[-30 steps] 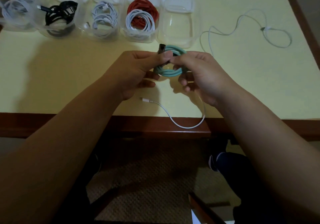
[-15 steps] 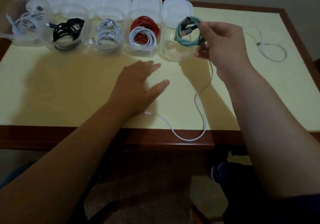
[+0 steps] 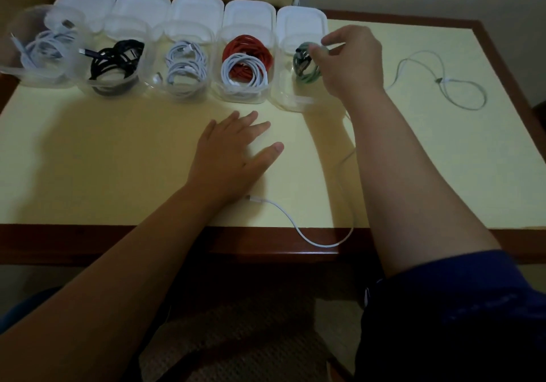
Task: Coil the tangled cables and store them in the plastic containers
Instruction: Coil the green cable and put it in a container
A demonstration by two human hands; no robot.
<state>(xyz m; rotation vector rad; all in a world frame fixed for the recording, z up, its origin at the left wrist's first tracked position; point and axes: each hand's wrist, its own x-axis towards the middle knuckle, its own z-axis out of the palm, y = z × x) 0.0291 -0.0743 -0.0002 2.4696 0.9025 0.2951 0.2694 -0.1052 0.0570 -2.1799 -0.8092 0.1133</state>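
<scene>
From the head view, the right hand [image 3: 350, 62] pinches the teal coil [image 3: 305, 67] with curled fingers, holding it inside the open bin [image 3: 291, 98] at the right end of the row. The left hand [image 3: 233, 157] lies flat on the worktop [image 3: 118, 160], fingers spread, holding nothing. A loose white cable [image 3: 298, 228] starts just beside the left wrist and runs under the right forearm — its far loops lie right of the right hand.

Both forearms are bare; a dark blue short sleeve [image 3: 461, 281] covers the right upper arm.
</scene>
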